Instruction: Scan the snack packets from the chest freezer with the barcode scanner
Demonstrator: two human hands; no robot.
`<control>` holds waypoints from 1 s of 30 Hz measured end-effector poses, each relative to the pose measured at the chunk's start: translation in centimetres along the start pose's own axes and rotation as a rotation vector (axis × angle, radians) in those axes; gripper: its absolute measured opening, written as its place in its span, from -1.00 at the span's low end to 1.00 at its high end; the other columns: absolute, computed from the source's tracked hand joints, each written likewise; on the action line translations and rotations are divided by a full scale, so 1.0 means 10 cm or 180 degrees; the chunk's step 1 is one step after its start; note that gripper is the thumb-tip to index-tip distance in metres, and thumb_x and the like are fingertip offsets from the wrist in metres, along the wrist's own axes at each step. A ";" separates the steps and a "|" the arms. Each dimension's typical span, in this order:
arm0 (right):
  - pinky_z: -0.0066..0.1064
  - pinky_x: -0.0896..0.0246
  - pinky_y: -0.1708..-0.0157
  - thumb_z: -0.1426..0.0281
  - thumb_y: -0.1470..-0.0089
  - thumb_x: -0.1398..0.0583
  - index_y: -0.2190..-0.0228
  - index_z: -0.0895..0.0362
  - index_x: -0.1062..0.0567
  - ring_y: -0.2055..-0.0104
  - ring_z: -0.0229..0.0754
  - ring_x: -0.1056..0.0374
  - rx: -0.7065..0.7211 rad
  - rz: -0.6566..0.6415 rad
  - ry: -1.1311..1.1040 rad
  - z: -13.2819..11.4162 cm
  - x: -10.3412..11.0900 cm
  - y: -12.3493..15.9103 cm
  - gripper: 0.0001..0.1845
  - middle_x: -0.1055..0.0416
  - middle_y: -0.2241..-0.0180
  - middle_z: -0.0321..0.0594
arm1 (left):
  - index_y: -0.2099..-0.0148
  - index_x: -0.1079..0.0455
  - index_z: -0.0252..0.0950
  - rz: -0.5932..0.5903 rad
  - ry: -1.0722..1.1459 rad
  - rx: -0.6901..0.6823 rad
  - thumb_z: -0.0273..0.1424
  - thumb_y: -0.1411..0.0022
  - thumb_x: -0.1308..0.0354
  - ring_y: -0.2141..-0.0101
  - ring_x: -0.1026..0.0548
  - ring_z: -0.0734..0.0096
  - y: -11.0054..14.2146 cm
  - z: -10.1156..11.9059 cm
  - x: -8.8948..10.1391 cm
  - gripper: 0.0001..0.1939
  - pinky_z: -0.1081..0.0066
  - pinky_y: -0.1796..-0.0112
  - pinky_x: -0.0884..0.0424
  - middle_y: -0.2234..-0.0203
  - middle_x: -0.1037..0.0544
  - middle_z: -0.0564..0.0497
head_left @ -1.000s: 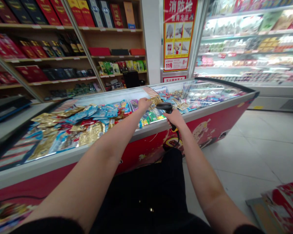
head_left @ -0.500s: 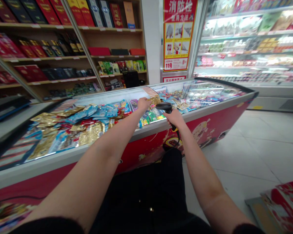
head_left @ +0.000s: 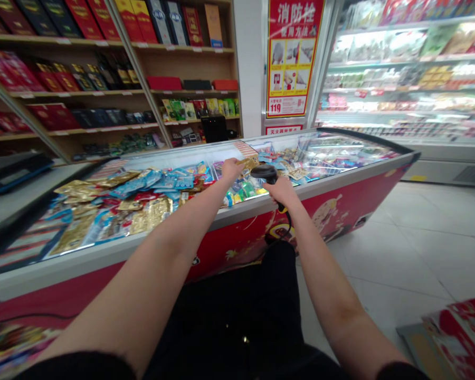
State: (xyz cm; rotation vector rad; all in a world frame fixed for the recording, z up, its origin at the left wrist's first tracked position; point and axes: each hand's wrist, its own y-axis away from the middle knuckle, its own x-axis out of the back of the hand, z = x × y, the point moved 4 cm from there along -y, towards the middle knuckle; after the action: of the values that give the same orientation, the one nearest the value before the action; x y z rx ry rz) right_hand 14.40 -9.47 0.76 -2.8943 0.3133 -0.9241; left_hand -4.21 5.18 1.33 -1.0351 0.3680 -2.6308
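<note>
My right hand (head_left: 282, 191) is wrapped round the handle of a black barcode scanner (head_left: 264, 172), its head turned left toward my other hand. A dark cable hangs from the handle's lower end. Over the freezer's goods, my left hand (head_left: 231, 169) pinches a gold wrapped packet (head_left: 248, 162), just beyond the scanner's head. Beneath both hands stretches a long chest freezer (head_left: 237, 245) with a red front. Inside it, gold and blue ice cream packets (head_left: 152, 214) lie in a loose heap on the left, and green packs (head_left: 246, 189) show below the left hand.
Wooden shelves (head_left: 190, 94) with boxes and bottles stand behind the freezer. A lit display fridge (head_left: 399, 79) is at the far right, beside a red and yellow poster (head_left: 293, 58). At lower right, a red and white carton (head_left: 463, 332) sits on the floor.
The scanner's head has shifted slightly left, closer to the gold packet. Both hands keep their holds. The view has turned a little.
</note>
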 end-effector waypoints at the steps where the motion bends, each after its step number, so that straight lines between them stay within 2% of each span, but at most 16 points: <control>1: -0.47 -0.28 0.60 0.31 -0.12 -0.26 0.25 0.21 -0.50 0.67 -0.19 -0.36 0.0016 -0.0024 0.0020 -0.01 -0.01 0.01 -0.78 -0.40 0.63 -0.26 | 0.20 -0.59 -0.31 -0.0006 -0.0011 -0.0007 -0.37 -0.13 -0.26 0.25 -0.56 0.25 0.00 0.00 0.01 -0.80 0.37 0.18 -0.41 0.36 -0.62 -0.02; 6: -0.46 -0.30 0.57 0.30 -0.13 -0.24 0.23 0.21 -0.52 0.67 -0.19 -0.36 0.0069 -0.0057 0.0068 -0.03 -0.04 0.00 -0.77 -0.43 0.62 -0.24 | 0.18 -0.59 -0.31 -0.0027 -0.0037 -0.0054 -0.36 -0.13 -0.23 0.26 -0.56 0.25 -0.01 0.00 0.06 -0.78 0.38 0.20 -0.40 0.36 -0.62 -0.03; 17: -0.44 -0.29 0.54 0.31 -0.12 -0.28 0.35 0.18 -0.50 0.68 -0.19 -0.33 0.0065 -0.0053 0.0015 0.00 -0.05 -0.04 -0.83 -0.35 0.69 -0.28 | 0.16 -0.61 -0.30 -0.0006 -0.0049 -0.0070 -0.33 -0.13 -0.25 0.24 -0.58 0.21 0.01 0.02 0.07 -0.74 0.37 0.20 -0.41 0.36 -0.63 -0.03; 22: -0.45 -0.27 0.55 0.31 -0.12 -0.28 0.29 0.18 -0.50 0.67 -0.19 -0.33 0.0053 0.0020 -0.0045 -0.03 -0.10 -0.05 -0.82 -0.34 0.71 -0.31 | 0.17 -0.60 -0.32 -0.0039 -0.0033 -0.0012 -0.34 -0.13 -0.25 0.27 -0.57 0.24 0.06 0.00 0.10 -0.76 0.38 0.21 -0.42 0.37 -0.63 -0.01; 26: -0.46 -0.24 0.60 0.32 -0.13 -0.27 0.30 0.19 -0.48 0.70 -0.20 -0.31 0.0002 -0.0090 -0.0138 -0.09 -0.22 -0.04 -0.82 -0.34 0.71 -0.31 | 0.15 -0.60 -0.33 -0.0008 0.0014 0.0080 -0.36 -0.15 -0.26 0.25 -0.58 0.23 0.14 -0.08 0.22 -0.77 0.41 0.20 -0.41 0.33 -0.65 -0.05; 30: -0.48 -0.22 0.63 0.33 -0.13 -0.28 0.34 0.17 -0.46 0.71 -0.23 -0.29 0.0012 -0.0186 -0.0301 -0.18 -0.40 -0.05 -0.84 -0.33 0.70 -0.34 | 0.11 -0.57 -0.34 0.0098 0.0040 0.0242 -0.38 -0.16 -0.26 0.22 -0.58 0.24 0.18 -0.26 0.45 -0.75 0.41 0.17 -0.41 0.28 -0.65 -0.06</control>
State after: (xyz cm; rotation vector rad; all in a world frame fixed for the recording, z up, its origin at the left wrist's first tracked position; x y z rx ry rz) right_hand 10.21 -8.16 0.05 -2.9464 0.2207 -0.7917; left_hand -8.86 2.26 1.71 -0.9814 0.2819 -2.6038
